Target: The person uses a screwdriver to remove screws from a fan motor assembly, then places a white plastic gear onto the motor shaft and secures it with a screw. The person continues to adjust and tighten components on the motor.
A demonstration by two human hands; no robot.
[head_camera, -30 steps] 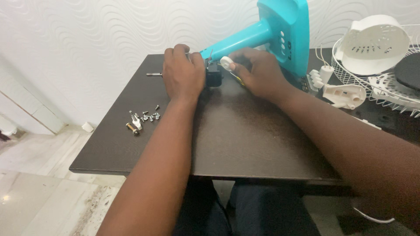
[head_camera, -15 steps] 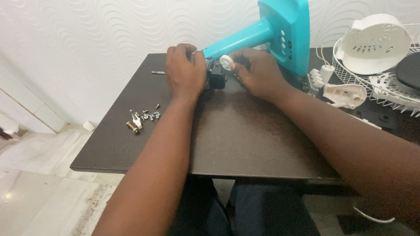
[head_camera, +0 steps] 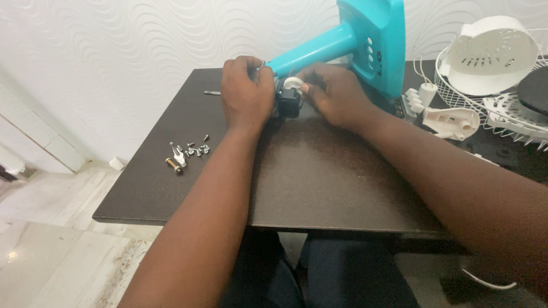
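At the far edge of the dark brown wooden table (head_camera: pixel 319 182), both hands worked at the end of a turquoise plastic fan stand (head_camera: pixel 348 43) lying on its side.
The left hand (head_camera: pixel 246 94) had fingers curled tight around the stand's neck tip; the right hand (head_camera: pixel 334 94) pinched a small white plastic knob (head_camera: pixel 293 83) above a black block-shaped part (head_camera: pixel 288 104). Loose metal screws (head_camera: pixel 188 151) lay well apart at left; a white vented fan motor cover (head_camera: pixel 494 54) sat at right.

Even, bright indoor light fills the scene, with soft sheen on the dark brown wooden table (head_camera: pixel 319 177). Focus is sharp centrally (edges bend slightly outward).
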